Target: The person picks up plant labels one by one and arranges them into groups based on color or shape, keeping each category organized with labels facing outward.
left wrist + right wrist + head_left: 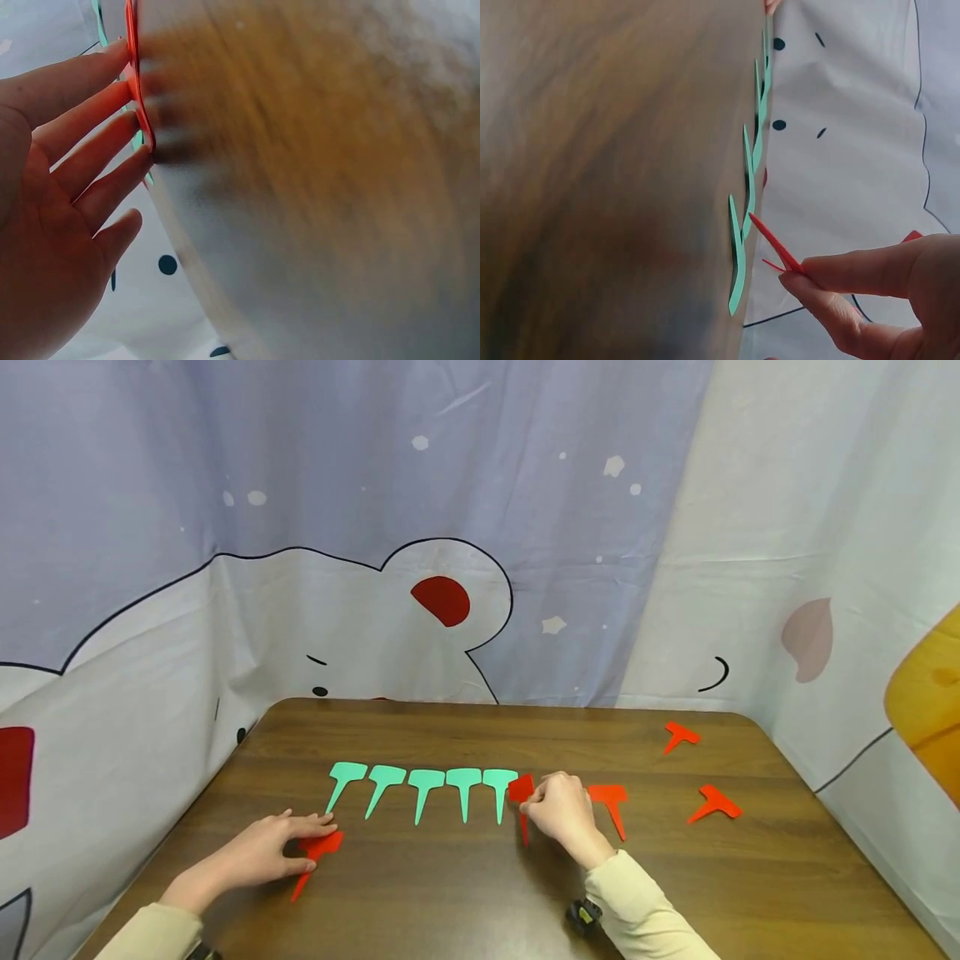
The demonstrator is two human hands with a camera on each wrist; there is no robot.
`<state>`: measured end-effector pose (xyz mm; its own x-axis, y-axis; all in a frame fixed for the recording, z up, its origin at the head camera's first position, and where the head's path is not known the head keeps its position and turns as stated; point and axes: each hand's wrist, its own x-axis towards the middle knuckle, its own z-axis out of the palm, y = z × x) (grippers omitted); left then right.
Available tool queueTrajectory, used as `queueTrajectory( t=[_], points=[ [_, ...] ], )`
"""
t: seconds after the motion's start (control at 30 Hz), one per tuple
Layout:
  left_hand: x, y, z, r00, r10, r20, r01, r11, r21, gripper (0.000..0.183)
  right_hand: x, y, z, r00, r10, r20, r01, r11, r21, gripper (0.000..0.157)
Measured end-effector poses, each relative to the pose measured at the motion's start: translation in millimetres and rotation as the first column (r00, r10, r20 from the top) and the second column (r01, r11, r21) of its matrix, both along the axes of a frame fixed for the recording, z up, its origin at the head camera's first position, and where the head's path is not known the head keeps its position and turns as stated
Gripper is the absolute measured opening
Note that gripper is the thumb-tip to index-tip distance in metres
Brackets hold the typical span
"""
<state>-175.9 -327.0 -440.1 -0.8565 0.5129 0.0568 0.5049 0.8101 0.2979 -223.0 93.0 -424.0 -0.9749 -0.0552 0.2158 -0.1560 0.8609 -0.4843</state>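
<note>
Several green T-shaped plant labels (426, 782) lie in a row across the wooden table. At the right end of that row, my right hand (562, 810) pinches a red T-shaped plant label (521, 788) between thumb and finger. The right wrist view shows this red label (776, 244) slanted at the fingertips, close to the green labels (739, 277). Toward the table's left front, my left hand (258, 852) rests with extended fingers on another red plant label (322, 845). In the left wrist view its straight fingertips touch the red label's edge (136, 75).
Just right of my right hand lies a red label (611, 797). Two more red labels, one farther back (681, 736) and one nearer (716, 803), lie toward the right side of the wooden table (450, 902). A printed curtain (360, 627) hangs behind the table.
</note>
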Motion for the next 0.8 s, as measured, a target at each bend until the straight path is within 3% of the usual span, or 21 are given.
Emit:
queueTrajectory(
  t=[0.17, 0.8],
  points=[
    [-1.6, 0.7, 0.2, 1.0, 0.0, 0.007, 0.0, 1.0, 0.0, 0.052, 4.5, -5.1, -0.4, 0.999, 0.016, 0.029, -0.015, 1.0, -0.009, 0.038],
    [-1.7, -0.4, 0.2, 1.0, -0.009, 0.01, 0.009, 1.0, -0.013, 0.052, 17.4, -37.2, -3.1, 0.991, 0.13, -0.04, -0.129, 0.991, 0.014, 0.033]
  ],
)
